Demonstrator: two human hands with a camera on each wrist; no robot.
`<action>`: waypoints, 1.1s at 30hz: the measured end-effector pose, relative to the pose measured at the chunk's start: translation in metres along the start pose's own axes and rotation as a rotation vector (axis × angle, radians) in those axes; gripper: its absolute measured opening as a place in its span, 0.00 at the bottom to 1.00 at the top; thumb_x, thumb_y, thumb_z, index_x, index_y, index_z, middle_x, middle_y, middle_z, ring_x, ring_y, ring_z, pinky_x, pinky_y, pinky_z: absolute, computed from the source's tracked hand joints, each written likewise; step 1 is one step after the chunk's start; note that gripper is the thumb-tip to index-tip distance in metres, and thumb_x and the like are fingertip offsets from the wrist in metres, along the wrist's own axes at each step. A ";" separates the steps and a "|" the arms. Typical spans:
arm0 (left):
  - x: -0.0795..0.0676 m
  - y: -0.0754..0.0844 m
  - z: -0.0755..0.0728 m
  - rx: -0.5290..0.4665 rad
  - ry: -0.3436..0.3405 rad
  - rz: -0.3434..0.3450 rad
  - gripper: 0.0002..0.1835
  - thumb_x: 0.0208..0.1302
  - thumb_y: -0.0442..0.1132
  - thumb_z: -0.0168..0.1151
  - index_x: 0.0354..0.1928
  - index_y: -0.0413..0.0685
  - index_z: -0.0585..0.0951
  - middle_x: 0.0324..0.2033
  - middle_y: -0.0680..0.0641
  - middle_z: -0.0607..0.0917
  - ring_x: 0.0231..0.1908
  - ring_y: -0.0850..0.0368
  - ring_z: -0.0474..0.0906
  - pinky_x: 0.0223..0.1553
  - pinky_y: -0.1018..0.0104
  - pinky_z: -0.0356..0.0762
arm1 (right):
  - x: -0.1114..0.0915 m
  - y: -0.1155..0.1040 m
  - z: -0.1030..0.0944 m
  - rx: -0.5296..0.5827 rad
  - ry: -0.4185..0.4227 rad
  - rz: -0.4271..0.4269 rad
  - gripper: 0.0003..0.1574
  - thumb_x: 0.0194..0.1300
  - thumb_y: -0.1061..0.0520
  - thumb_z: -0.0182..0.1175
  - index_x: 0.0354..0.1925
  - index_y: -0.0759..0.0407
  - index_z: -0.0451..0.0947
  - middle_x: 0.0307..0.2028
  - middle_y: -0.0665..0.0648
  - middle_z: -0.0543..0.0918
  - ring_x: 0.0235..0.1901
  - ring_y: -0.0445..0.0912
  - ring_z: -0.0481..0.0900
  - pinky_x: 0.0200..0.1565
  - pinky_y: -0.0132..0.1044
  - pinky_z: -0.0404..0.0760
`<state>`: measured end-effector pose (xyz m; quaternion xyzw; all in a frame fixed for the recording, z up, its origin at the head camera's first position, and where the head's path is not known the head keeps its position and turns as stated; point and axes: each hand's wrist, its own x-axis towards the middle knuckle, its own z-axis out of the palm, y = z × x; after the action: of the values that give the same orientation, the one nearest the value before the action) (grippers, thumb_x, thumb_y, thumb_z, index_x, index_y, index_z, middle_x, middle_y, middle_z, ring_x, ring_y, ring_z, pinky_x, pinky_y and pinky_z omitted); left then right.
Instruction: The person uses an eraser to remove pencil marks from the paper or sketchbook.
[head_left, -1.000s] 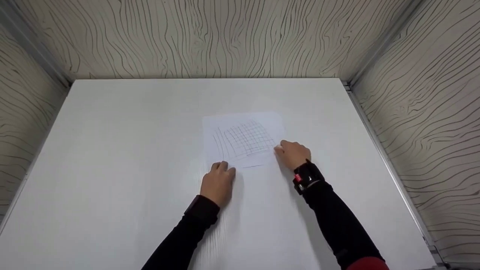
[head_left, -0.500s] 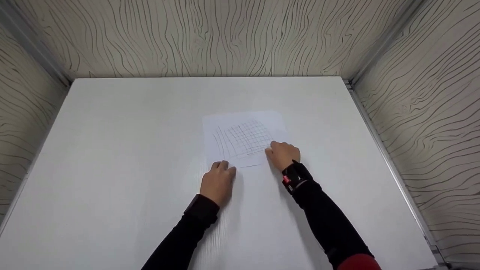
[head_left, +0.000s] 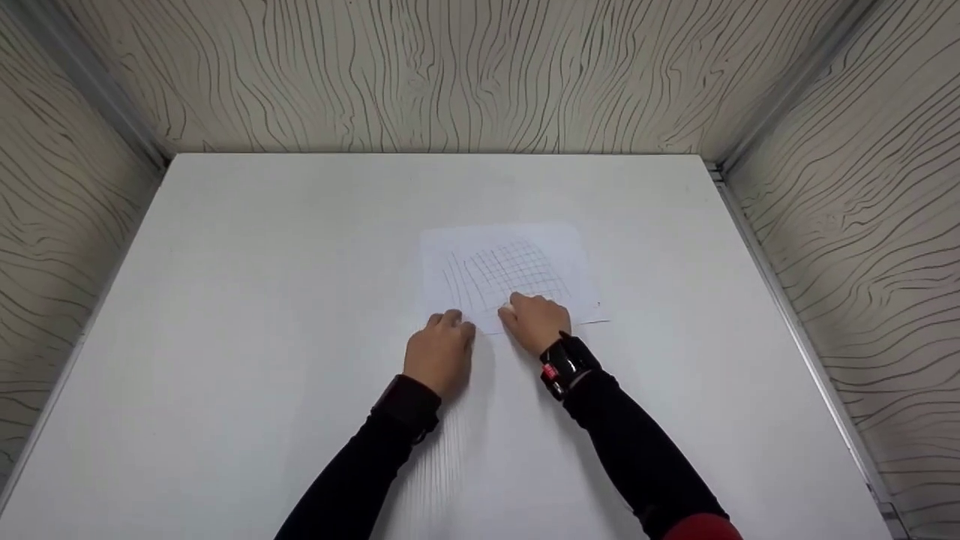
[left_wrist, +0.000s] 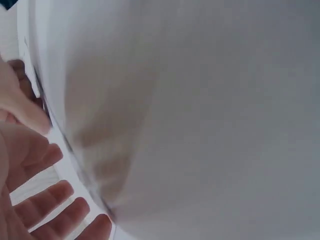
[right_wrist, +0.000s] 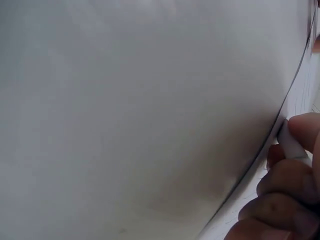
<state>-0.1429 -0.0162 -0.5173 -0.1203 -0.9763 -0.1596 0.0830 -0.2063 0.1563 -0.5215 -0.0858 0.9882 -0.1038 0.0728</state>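
A white sheet of paper lies on the white table, with a hand-drawn grid of curved thin lines on it. My left hand rests on the lower left edge of the sheet, its fingers fairly straight in the left wrist view. With thumb and fingers my right hand pinches a small white eraser, whose dark tip is against the paper in the right wrist view. That hand is over the lower middle of the sheet and hides the bottom of the grid.
The white table reaches back to a wall with a wood-grain line pattern. A similar panel stands along the right side. A tiny dark speck shows near the paper's right edge.
My right hand has moved left across the paper, from its right edge to the lower middle, with the eraser. The left hand stays at the lower left edge. The head view has shifted slightly.
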 end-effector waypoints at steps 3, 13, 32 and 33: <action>0.010 -0.010 -0.004 0.018 0.019 -0.030 0.10 0.64 0.37 0.62 0.45 0.47 0.87 0.50 0.43 0.86 0.51 0.46 0.82 0.40 0.51 0.84 | 0.000 0.000 -0.001 0.019 0.011 0.000 0.20 0.71 0.43 0.52 0.32 0.57 0.76 0.23 0.57 0.80 0.22 0.51 0.76 0.27 0.45 0.74; 0.021 -0.026 0.004 0.037 0.008 -0.034 0.11 0.59 0.38 0.68 0.43 0.43 0.86 0.50 0.43 0.85 0.53 0.47 0.81 0.50 0.54 0.81 | -0.001 -0.002 -0.004 0.026 -0.011 0.014 0.21 0.72 0.43 0.51 0.31 0.57 0.77 0.21 0.56 0.77 0.21 0.50 0.74 0.25 0.42 0.71; 0.021 -0.024 0.013 0.076 0.093 -0.013 0.11 0.53 0.42 0.73 0.36 0.45 0.84 0.39 0.46 0.85 0.42 0.48 0.83 0.40 0.56 0.83 | -0.001 -0.023 -0.001 -0.023 -0.007 -0.067 0.19 0.70 0.44 0.54 0.30 0.56 0.74 0.23 0.58 0.80 0.24 0.54 0.78 0.28 0.49 0.76; 0.021 -0.024 0.013 0.074 0.094 -0.024 0.12 0.53 0.43 0.74 0.35 0.45 0.84 0.39 0.46 0.85 0.42 0.48 0.83 0.40 0.56 0.83 | -0.001 -0.019 -0.003 -0.036 0.000 -0.043 0.18 0.70 0.45 0.54 0.29 0.55 0.74 0.24 0.58 0.81 0.24 0.54 0.78 0.28 0.49 0.76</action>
<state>-0.1714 -0.0296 -0.5325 -0.0979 -0.9779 -0.1299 0.1310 -0.2023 0.1385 -0.5144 -0.1083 0.9878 -0.0875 0.0692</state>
